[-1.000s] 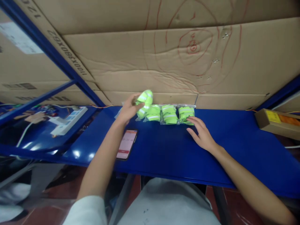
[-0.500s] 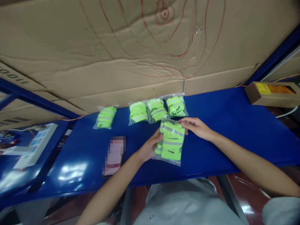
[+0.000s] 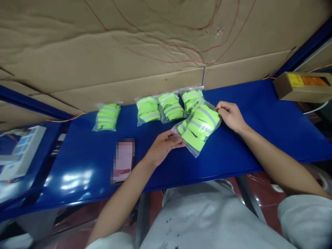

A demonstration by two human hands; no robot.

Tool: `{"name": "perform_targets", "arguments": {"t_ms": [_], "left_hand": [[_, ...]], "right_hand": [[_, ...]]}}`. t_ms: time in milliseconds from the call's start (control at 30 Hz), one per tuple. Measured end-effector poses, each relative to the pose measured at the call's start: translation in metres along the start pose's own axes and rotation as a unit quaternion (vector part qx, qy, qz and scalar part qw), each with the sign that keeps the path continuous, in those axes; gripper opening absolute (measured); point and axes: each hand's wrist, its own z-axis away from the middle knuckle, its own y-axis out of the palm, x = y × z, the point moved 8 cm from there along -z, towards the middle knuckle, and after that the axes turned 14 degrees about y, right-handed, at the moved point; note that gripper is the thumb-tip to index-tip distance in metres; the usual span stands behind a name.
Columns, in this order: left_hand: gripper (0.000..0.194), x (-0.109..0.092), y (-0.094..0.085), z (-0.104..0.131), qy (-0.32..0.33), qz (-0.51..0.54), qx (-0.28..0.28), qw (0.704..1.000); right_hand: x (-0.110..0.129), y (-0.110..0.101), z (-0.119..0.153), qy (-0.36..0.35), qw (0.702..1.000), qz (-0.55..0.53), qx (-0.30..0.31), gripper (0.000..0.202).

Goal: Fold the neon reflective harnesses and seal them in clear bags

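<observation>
A clear plastic bag of folded neon-yellow reflective strapping (image 3: 201,126) is tilted between my hands above the blue table. My right hand (image 3: 231,116) pinches its upper right corner. At its lower left edge, my left hand (image 3: 166,145) grips the plastic between thumb and fingers. Behind it, partly covered by the held bag, lies another such bag (image 3: 191,98). Two more bags, one in the middle (image 3: 171,106) and one to its left (image 3: 148,110), rest beside it in a row. Farther left sits a separate bag (image 3: 107,117).
A phone (image 3: 123,160) lies on the blue table (image 3: 246,148) left of my left forearm. Cardboard (image 3: 116,65) with red curved lines stands along the back. A brown box (image 3: 302,86) with an orange window is at the far right. A white box (image 3: 24,152) is at the left.
The held bag has moved up and right and turned, its top leaning right. My right hand has gone farther right with its corner. The view has tipped down slightly.
</observation>
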Motion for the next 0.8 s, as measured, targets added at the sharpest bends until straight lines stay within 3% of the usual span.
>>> {"name": "perform_targets", "arguments": {"t_ms": [100,200,333,367,467,600,800], "left_hand": [[0.038,-0.005,-0.002,0.0,0.013,-0.044,0.003,0.999],[0.039,-0.005,0.003,0.002,0.017,-0.098,0.027,0.995],[0.039,-0.004,0.013,0.005,0.037,-0.122,0.039,0.991],[0.039,-0.004,0.016,0.006,0.041,-0.121,0.042,0.991],[0.039,-0.004,0.02,0.009,0.049,-0.113,0.045,0.991],[0.037,-0.001,0.02,0.01,0.049,-0.102,0.044,0.993],[0.031,-0.005,0.018,0.008,0.083,-0.123,0.049,0.988]], "right_hand": [[0.019,-0.012,0.012,-0.105,0.982,0.136,-0.078,0.013],[0.036,-0.01,0.033,-0.149,0.972,0.151,-0.104,0.019],[0.067,0.041,0.084,-0.267,0.947,0.174,0.045,0.016],[0.072,0.052,0.096,-0.284,0.939,0.183,0.065,0.012],[0.075,0.076,0.118,-0.294,0.926,0.22,0.089,0.033],[0.067,0.086,0.117,-0.286,0.921,0.232,0.126,0.033],[0.056,0.081,0.103,-0.211,0.938,0.124,0.246,0.023]]}}
